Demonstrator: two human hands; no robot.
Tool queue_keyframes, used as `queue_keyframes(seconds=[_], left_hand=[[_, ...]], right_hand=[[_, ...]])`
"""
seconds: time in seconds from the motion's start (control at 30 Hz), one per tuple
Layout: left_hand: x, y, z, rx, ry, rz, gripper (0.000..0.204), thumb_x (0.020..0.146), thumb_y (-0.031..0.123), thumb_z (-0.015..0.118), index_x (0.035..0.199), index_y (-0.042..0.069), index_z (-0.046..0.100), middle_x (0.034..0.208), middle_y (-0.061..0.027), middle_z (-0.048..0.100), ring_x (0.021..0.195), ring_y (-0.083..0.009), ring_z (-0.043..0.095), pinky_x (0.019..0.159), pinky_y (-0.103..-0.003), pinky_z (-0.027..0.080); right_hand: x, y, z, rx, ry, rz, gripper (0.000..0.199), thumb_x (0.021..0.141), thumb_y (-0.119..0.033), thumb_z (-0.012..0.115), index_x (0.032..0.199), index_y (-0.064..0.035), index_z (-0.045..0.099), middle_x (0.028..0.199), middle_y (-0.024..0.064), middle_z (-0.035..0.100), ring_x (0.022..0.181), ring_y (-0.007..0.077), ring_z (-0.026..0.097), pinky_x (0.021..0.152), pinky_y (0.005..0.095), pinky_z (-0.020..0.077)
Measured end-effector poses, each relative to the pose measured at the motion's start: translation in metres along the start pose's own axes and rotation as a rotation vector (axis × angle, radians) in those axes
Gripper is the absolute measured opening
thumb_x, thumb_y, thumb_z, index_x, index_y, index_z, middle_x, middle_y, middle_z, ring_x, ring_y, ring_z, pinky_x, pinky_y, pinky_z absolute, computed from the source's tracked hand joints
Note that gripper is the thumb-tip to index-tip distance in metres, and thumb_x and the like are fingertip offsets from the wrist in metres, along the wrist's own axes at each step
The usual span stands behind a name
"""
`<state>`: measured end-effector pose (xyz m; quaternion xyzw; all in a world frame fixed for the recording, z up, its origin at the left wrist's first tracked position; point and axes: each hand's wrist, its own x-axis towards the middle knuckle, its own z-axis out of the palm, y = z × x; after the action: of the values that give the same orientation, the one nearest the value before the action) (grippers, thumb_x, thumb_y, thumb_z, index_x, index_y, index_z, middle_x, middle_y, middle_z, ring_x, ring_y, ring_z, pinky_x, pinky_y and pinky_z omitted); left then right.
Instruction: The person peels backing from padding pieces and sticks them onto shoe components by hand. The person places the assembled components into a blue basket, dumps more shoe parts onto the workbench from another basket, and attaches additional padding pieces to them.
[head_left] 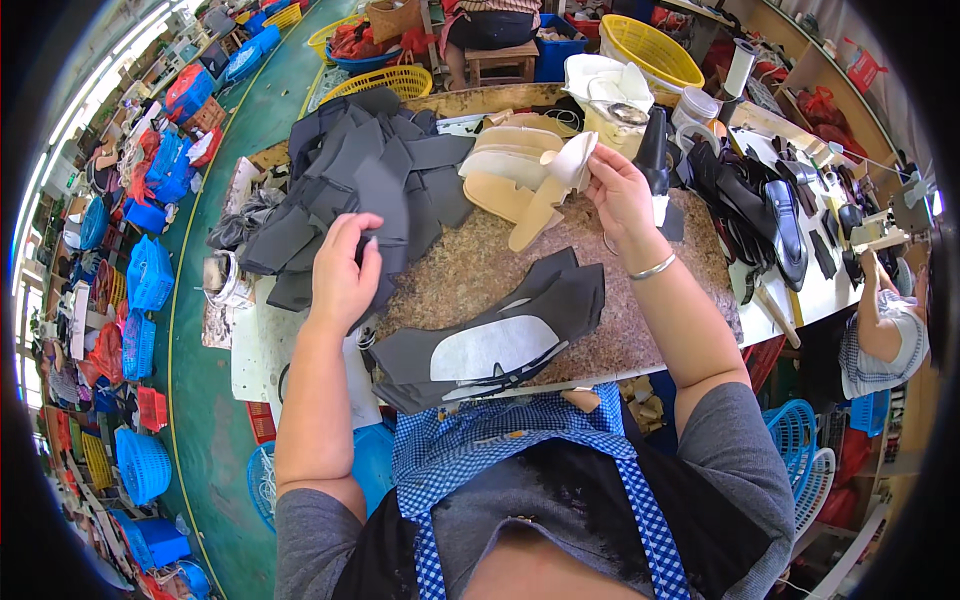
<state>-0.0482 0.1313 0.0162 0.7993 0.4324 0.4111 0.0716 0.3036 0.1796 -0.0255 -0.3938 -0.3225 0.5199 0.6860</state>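
My left hand point(343, 270) has its fingers curled at a dark grey shoe-upper piece point(383, 205), slightly blurred, in front of a heap of similar dark pieces point(330, 150). My right hand point(622, 195) pinches a thin white curved piece point(573, 162) between thumb and fingers. Just beyond and below it lie stacked beige and cream sole-shaped pieces point(500, 185), one beige strip pointing toward me. Nearest my body, a stack of dark curved upper pieces point(580, 300) lies on the mottled work board point(650, 320), with a white backing piece point(490, 348) on top.
A tub point(615, 125) with white pieces stands at the back right, beside a black bottle-like thing point(655, 155). Black shoes point(785, 230) crowd the right-hand table, where a hammer-like wooden handle point(780, 318) lies. Another person point(885, 335) sits at far right. Yellow baskets point(650, 52) stand behind.
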Motion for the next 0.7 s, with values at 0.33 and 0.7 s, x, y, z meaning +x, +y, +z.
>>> queue_keyframes(seconds=[0.33, 0.7], left_hand=[[-0.050, 0.068, 0.094, -0.014, -0.463, 0.196, 0.034, 0.082, 0.014, 0.064, 0.113, 0.005, 0.057, 0.124, -0.0195, 0.051, 0.112, -0.0368, 0.053, 0.096, -0.042, 0.044], [0.019, 0.045, 0.181, 0.142, -0.648, 0.168, 0.040, 0.079, 0.020, 0.070, 0.110, -0.001, 0.057, 0.125, -0.0210, 0.053, 0.115, -0.0361, 0.052, 0.096, -0.041, 0.044]], right_hand=[[-0.014, 0.005, -0.020, 0.140, -0.028, 0.060, 0.021, 0.094, -0.001, 0.045, 0.113, 0.0016, 0.053, 0.109, 0.0131, 0.063, 0.102, 0.0231, 0.063, 0.092, 0.0390, 0.0520], [-0.052, -0.053, -0.065, -0.148, -0.110, 0.014, 0.012, 0.095, -0.015, 0.046, 0.087, -0.0073, 0.052, 0.064, -0.0030, 0.043, 0.054, 0.0084, 0.040, 0.054, 0.0263, 0.0382]])
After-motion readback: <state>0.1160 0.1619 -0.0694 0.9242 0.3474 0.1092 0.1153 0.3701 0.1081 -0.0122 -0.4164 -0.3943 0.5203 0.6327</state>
